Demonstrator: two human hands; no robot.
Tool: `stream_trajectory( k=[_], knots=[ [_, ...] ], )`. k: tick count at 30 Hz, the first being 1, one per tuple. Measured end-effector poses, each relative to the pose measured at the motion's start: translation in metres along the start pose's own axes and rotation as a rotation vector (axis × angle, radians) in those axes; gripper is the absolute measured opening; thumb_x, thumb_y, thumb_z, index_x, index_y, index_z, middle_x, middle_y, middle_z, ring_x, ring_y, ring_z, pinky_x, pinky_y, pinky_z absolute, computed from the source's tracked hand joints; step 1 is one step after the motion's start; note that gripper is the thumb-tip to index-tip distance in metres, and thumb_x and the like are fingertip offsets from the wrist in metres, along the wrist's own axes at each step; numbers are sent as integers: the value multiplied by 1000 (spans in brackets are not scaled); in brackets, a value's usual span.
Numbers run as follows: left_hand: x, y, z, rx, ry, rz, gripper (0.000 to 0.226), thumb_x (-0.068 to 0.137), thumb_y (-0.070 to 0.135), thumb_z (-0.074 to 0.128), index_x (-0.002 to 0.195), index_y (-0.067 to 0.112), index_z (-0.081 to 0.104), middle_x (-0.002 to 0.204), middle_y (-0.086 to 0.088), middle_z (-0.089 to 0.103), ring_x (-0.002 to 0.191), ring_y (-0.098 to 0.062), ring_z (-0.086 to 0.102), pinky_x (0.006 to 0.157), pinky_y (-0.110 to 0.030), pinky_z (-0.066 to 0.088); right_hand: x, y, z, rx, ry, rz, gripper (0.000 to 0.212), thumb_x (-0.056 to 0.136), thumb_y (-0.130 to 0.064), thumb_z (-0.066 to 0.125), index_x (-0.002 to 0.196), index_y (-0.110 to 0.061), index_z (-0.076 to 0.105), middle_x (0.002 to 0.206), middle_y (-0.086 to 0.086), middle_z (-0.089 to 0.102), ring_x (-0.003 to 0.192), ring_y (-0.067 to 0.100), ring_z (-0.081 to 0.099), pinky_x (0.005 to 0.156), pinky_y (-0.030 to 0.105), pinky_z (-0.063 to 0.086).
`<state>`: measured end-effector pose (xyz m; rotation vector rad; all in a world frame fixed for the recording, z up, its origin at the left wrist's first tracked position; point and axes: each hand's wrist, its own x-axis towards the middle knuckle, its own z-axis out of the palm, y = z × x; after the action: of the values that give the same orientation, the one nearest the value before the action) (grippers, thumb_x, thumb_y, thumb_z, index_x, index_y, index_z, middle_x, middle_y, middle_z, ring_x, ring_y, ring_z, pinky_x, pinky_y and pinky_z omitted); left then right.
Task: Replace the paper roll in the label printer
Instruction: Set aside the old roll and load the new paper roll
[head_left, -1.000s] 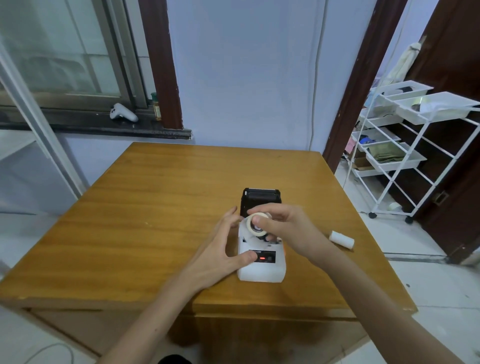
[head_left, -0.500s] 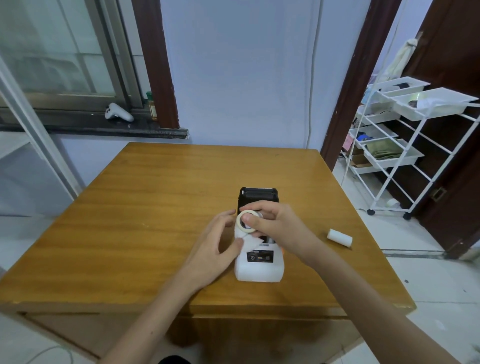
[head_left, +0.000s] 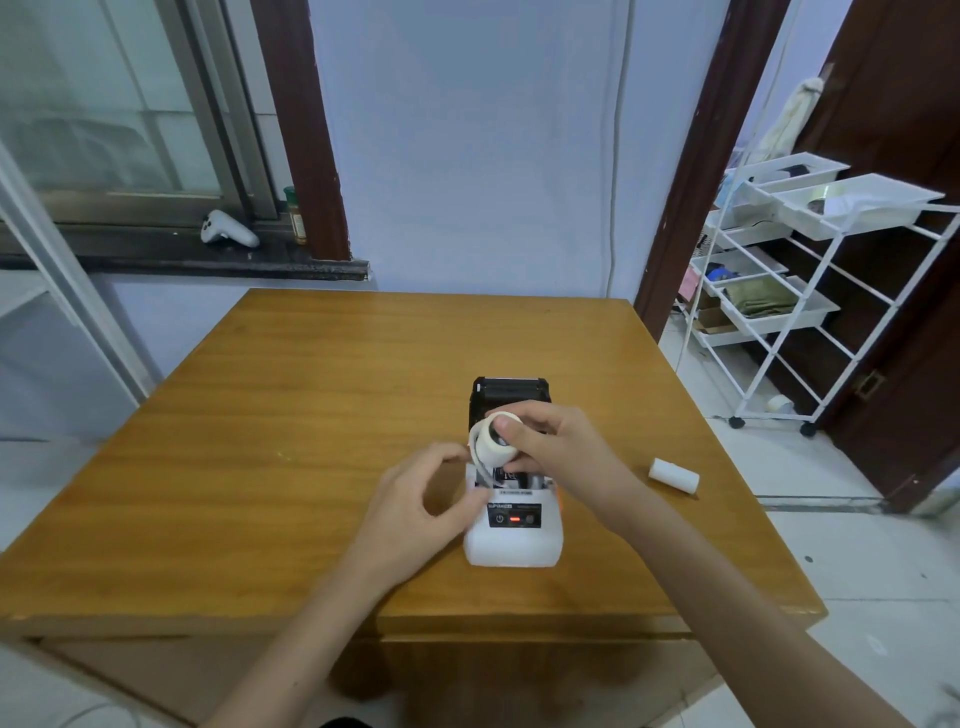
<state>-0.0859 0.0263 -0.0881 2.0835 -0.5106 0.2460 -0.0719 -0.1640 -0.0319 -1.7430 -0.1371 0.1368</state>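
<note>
Overhead, the right hand pinched the paper roll just above the label printer's open bay, its axis running left-right; the left hand, nearer, held its loose tail.

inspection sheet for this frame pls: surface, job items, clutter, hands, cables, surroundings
Surface: wooden table, mostly bare.
Job's things: label printer near the front edge, black lid open, red light on its panel; paper roll held above the open bay, a loose strip trailing down; second roll lying on the table by the right edge.
Clutter: nothing seen on the table.
Grippers: right hand pinches the roll; left hand beside the printer, fingers at the strip, contact unclear.
Cables: white cord down the wall.
Surroundings: white controller and small bottle on the windowsill; white wire rack with trays at right.
</note>
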Motion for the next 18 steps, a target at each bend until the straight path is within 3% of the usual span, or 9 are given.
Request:
stream_trajectory(
  k=[3, 7, 9, 11, 13, 18],
  knots=[
    [0, 0, 2, 20, -49, -53, 58, 66, 63, 69, 115, 51, 41, 122, 30, 51, 116, 11, 47, 92, -7, 34, 1, -3, 3, 68, 4, 12, 19, 95, -17, 60, 104, -6, 72, 97, 12, 74, 86, 14, 71, 78, 29, 61],
    [0, -4, 5, -15, 21, -31, 78, 70, 46, 84, 123, 58, 28, 131, 32, 39, 121, 11, 42, 92, -7, 36, 0, -6, 7, 166, -24, 41, 19, 94, -16, 60, 104, -5, 72, 100, 17, 73, 89, 20, 72, 79, 31, 61],
    [1, -6, 6, 7, 65, 58, 68, 75, 44, 78, 126, 54, 34, 133, 25, 44, 122, 3, 47, 95, -12, 40, 0, -6, 9, 171, -30, 37, 16, 94, -17, 61, 102, -9, 73, 99, 16, 74, 91, 23, 73, 82, 34, 61],
    [2, -11, 8, 50, 118, 150, 50, 83, 42, 69, 126, 30, 48, 132, 11, 53, 119, -7, 54, 97, -28, 48, 1, -6, 12, 189, -14, 52, 13, 92, -18, 63, 102, -14, 70, 96, 16, 74, 87, 23, 74, 80, 35, 61],
    [2, -16, 9, 85, 161, 199, 39, 89, 36, 64, 121, 16, 56, 128, 4, 57, 116, -11, 57, 93, -35, 51, 1, -6, 14, 228, 6, 83, 14, 91, -18, 66, 104, -15, 63, 92, 17, 71, 80, 24, 73, 77, 34, 62],
    [2, -18, 10, 105, 255, 293, 27, 91, 29, 63, 114, 16, 55, 117, -2, 61, 107, -8, 57, 90, -21, 47, -3, -8, 20, 240, -17, 75, 16, 92, -20, 64, 97, -9, 54, 91, 19, 69, 80, 26, 73, 79, 38, 61]
  ],
)
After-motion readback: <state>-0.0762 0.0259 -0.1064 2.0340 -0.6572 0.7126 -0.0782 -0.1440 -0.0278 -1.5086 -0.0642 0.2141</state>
